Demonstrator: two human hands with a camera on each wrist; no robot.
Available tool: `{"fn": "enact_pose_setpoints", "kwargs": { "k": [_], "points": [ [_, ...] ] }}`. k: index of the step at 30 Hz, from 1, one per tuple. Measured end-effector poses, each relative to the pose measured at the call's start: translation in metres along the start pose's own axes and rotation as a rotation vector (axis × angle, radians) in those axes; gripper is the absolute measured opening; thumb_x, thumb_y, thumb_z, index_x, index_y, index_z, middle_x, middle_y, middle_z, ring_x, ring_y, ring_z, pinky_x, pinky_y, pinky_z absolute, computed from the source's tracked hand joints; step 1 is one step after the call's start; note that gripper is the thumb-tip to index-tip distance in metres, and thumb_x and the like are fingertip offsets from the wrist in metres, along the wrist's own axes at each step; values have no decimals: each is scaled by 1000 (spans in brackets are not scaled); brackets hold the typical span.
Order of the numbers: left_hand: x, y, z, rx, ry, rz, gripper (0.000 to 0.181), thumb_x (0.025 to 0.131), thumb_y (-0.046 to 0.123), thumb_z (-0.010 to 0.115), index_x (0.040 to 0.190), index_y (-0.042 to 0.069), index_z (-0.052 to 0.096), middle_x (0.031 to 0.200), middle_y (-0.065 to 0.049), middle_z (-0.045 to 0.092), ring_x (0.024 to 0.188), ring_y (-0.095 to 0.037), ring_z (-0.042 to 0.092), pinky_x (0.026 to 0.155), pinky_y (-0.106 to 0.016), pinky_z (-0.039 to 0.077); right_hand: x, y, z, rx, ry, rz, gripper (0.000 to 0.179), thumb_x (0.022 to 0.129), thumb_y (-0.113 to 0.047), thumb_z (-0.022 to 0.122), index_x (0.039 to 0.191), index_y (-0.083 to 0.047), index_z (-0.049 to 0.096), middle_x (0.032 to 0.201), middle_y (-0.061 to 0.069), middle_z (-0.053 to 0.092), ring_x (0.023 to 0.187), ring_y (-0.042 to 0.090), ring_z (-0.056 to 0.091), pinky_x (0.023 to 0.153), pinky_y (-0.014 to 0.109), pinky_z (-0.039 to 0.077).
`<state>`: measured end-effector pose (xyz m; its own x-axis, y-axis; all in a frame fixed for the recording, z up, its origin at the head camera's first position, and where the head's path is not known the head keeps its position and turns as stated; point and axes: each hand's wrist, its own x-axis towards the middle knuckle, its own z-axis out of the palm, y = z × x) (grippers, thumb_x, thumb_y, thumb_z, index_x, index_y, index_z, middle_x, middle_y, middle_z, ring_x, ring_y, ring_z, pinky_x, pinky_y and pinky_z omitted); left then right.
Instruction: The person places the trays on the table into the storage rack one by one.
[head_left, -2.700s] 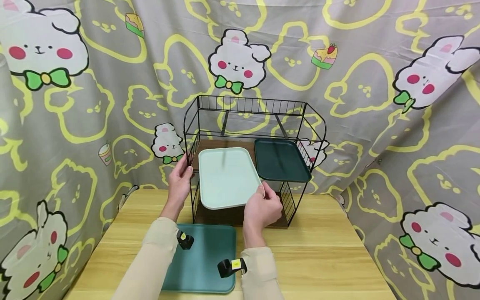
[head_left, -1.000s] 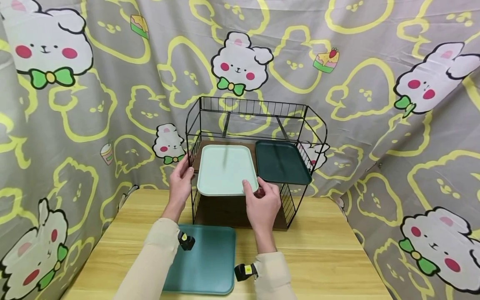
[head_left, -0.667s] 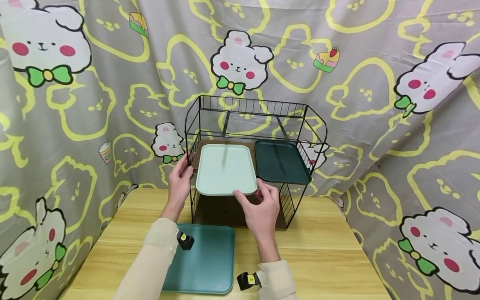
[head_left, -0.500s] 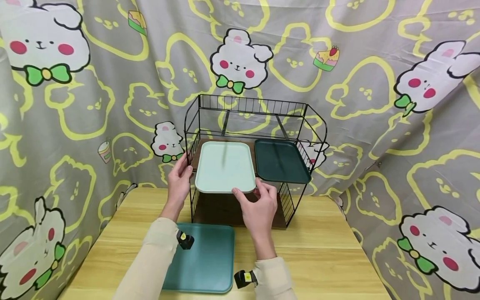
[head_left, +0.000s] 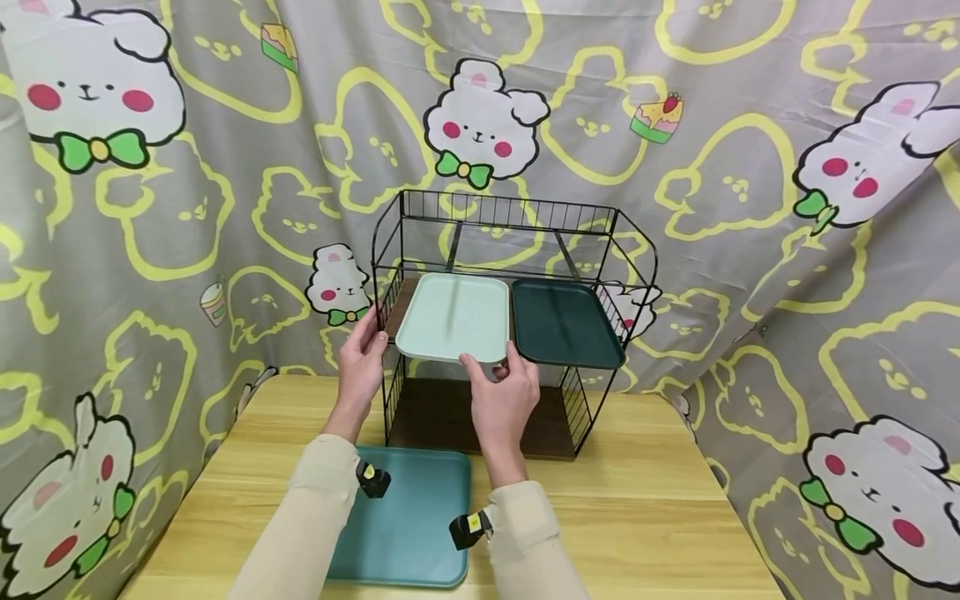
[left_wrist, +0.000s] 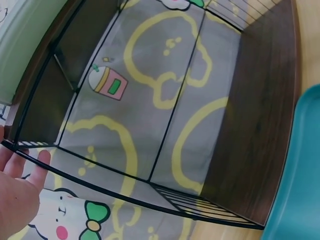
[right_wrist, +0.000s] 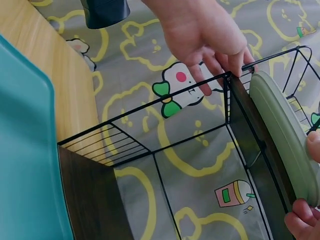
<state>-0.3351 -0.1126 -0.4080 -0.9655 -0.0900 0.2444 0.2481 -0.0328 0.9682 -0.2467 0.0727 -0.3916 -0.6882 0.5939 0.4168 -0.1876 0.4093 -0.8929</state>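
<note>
A pale mint-green tray (head_left: 453, 321) lies over the left part of the upper wooden shelf in a black wire rack (head_left: 457, 421). My right hand (head_left: 504, 408) pinches its front right corner, thumb at the front rim. In the right wrist view, the mint tray (right_wrist: 282, 132) appears side-on, close along the shelf edge. My left hand (head_left: 362, 375) grips the rack's left front post; in the left wrist view, this left hand (left_wrist: 20, 197) has its fingers at the wire frame. To the right of the mint tray sits a dark green tray (head_left: 566, 325) on the same shelf.
A larger teal tray (head_left: 405, 533) lies on the wooden table (head_left: 622, 517) in front of the rack, partly under my left forearm. The rack's lower board stands behind it. A patterned curtain (head_left: 285, 167) hangs behind the rack and along both sides.
The mint tray has slid backward and slightly right, deeper over the shelf and nearer the dark green tray. My right hand has moved forward with it. My left hand stays on the post.
</note>
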Motion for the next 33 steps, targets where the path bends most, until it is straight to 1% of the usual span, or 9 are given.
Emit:
{"fn": "enact_pose_setpoints", "kwargs": {
  "k": [3,7,12,14,17,21,23,26,33],
  "points": [
    [3,1,-1,-8,-17,15,53,114,13,46,166,23,39,173,-6,37,160,-20,35,132,-37,34,3,0,3,9,-5,-2,79,82,-33,94,146,1,62,97,17,65,90,29,64,88,47,58],
    [6,1,-2,-27,-45,53,54,114,10,45,166,22,38,174,-5,35,161,-17,33,134,-38,31,9,2,6,11,-35,13,79,83,-33,92,148,0,61,92,16,68,95,29,63,96,50,54],
    [7,-2,-2,-34,-43,63,56,113,8,45,167,19,36,174,-4,35,161,-19,34,133,-39,31,13,7,5,33,-72,44,79,85,-34,91,151,-5,59,96,14,69,95,27,67,99,48,54],
    [8,-4,-2,-36,-42,61,56,113,7,45,167,18,36,173,-3,36,161,-19,34,133,-38,32,11,10,1,58,-75,43,76,86,-34,91,151,-8,60,100,13,69,91,24,69,93,43,57],
    [8,-5,0,-42,-51,63,56,113,7,45,167,19,36,173,-2,37,161,-17,34,133,-37,32,6,17,-8,108,-61,7,66,87,-30,90,145,-9,66,103,12,71,85,19,71,84,29,62],
    [9,-5,0,-48,-65,81,56,113,6,44,167,19,36,173,-2,38,160,-16,35,133,-36,32,1,31,-19,145,-62,-77,44,89,-25,88,128,-10,74,104,11,73,82,14,70,73,13,59],
    [10,-5,0,-45,-69,86,56,113,6,44,167,18,36,173,-2,38,160,-16,35,133,-36,31,-3,39,-23,140,-79,-100,36,90,-24,88,121,-11,76,104,12,73,80,13,69,72,12,58],
    [9,-5,0,-42,-70,81,56,113,5,44,167,20,36,173,-2,37,161,-17,34,133,-38,32,-9,56,-27,92,-113,-64,29,90,-22,87,114,-11,76,102,11,73,79,12,67,70,13,56],
    [8,-7,0,-59,-67,58,57,113,4,43,166,22,36,172,-3,38,160,-18,36,130,-40,37,-31,104,-26,-39,-246,146,35,88,-20,87,120,-10,76,107,8,77,89,16,70,75,25,60]
  ]
}}
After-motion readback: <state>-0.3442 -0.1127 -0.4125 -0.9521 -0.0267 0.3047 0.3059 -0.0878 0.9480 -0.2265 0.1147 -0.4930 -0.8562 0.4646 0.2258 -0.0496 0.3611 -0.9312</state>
